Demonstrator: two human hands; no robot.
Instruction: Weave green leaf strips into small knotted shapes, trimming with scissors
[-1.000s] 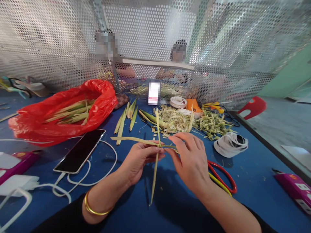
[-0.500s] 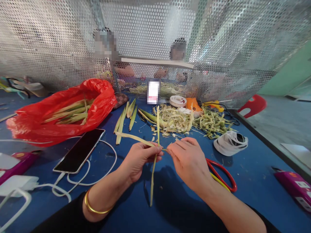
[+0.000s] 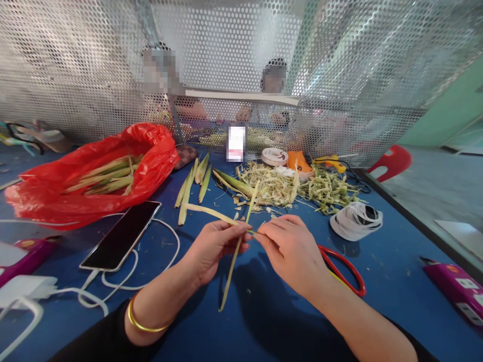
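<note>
Left hand (image 3: 217, 249) pinched, thumb over fingers, on the spot where a pale leaf strip (image 3: 209, 210) and a slim leaf strip (image 3: 231, 274) cross; right hand (image 3: 292, 251) just beside it, fingertips bunched and clamped on a thin green strip end (image 3: 253, 233) between the hands; crossing is in the air over the blue tabletop (image 3: 388, 286), partly hidden by fingers, so can't tell if knotted or only overlapped.

Step in hand reads as working the crossing, left anchoring, right handling the end; next move probably calls for a firm left pinch and a light, even pull, since fibrous strips could split or slip.

Materials: pale strip flat, ribbon-like, dry-looking, reaching out left; slim one narrower, slanting from upper right to lower left, tapered at the bottom; cut leaf pieces (image 3: 183, 198) pointed, green to straw; heap of shreds (image 3: 275, 186) curly, pale, greener toward the right; red plastic bag (image 3: 94, 205) glossy, crinkled, gaping around a leaf bundle (image 3: 107, 177); white ribbon roll (image 3: 356, 222) loosely wound, matte; red-handled tool (image 3: 349, 266) looped, smooth, partly behind the right hand; perforated metal screen (image 3: 222, 45) behind, round holes.
</note>
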